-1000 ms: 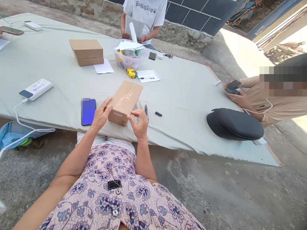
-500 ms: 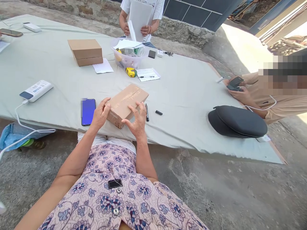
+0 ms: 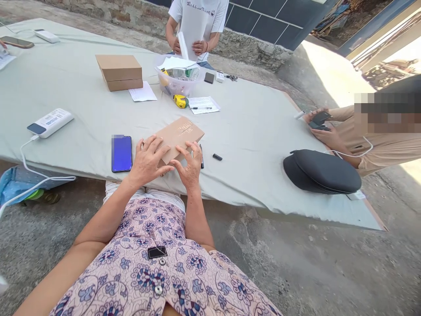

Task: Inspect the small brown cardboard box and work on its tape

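Note:
A closed brown cardboard box point(image 3: 180, 131) lies at an angle on the cloth in front of me, with shiny tape and pale lettering on its top. My left hand point(image 3: 146, 160) rests over its left part, fingers spread across the top. My right hand point(image 3: 189, 164) grips the near right corner, fingers curved on the top and thumb at the front edge. The two thumbs come close together there, hiding most of the front face. Just right of the box lies a black marker point(image 3: 201, 157), partly hidden by my right hand; its cap point(image 3: 217, 156) is separate.
Left of the box are a phone point(image 3: 121, 153) and a white power bank point(image 3: 51, 123) with a cable. Farther back stand another box point(image 3: 120, 72), a plastic basin point(image 3: 179, 85), a tape measure point(image 3: 180, 101) and paper. A black case point(image 3: 322, 171) sits right. Two people are at the table.
My left hand has moved from the box's left edge onto its top, toward my right hand. The person opposite has lowered the large white sheet that was held up.

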`<state>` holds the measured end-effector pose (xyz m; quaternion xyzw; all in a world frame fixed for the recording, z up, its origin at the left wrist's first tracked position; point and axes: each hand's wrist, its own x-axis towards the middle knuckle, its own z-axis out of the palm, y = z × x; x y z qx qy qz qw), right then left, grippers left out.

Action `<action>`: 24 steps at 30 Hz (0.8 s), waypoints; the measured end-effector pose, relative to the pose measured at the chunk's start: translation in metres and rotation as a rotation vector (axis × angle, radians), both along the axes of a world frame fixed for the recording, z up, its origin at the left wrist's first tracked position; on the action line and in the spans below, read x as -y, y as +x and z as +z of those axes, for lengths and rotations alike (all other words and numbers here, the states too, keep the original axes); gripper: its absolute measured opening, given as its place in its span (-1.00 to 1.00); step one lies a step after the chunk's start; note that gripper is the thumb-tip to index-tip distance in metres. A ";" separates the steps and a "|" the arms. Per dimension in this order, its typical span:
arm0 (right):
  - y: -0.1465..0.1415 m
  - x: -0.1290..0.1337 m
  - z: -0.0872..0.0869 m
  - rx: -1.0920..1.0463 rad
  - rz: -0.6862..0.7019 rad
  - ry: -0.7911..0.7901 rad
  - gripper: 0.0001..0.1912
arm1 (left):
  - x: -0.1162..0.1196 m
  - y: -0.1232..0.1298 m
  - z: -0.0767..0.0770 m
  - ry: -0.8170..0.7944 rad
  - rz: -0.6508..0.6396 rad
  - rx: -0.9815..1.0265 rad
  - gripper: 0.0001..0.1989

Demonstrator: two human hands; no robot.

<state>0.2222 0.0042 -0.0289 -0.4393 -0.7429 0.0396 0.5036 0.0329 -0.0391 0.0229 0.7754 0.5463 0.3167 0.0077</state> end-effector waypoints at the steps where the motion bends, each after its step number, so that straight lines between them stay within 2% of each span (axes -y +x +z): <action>1: 0.000 0.000 0.001 0.001 -0.003 -0.009 -0.53 | 0.000 0.001 -0.001 -0.008 0.005 -0.005 -0.40; 7: 0.002 0.000 0.002 -0.070 -0.035 -0.064 -0.65 | 0.000 -0.004 -0.002 -0.038 -0.030 0.026 -0.57; 13: 0.017 -0.006 -0.004 -0.187 -0.212 0.026 -0.68 | 0.002 -0.019 0.002 -0.089 -0.042 -0.001 -0.58; 17: 0.027 -0.009 -0.007 -0.322 -0.248 -0.022 -0.65 | 0.001 -0.029 0.002 -0.108 -0.059 -0.003 -0.58; 21: 0.029 -0.007 -0.007 -0.490 -0.188 -0.158 -0.62 | -0.002 -0.034 -0.001 -0.040 0.078 0.089 -0.60; 24: 0.024 -0.004 -0.005 -0.541 -0.172 -0.190 -0.62 | -0.004 -0.035 -0.003 -0.057 0.204 0.171 -0.57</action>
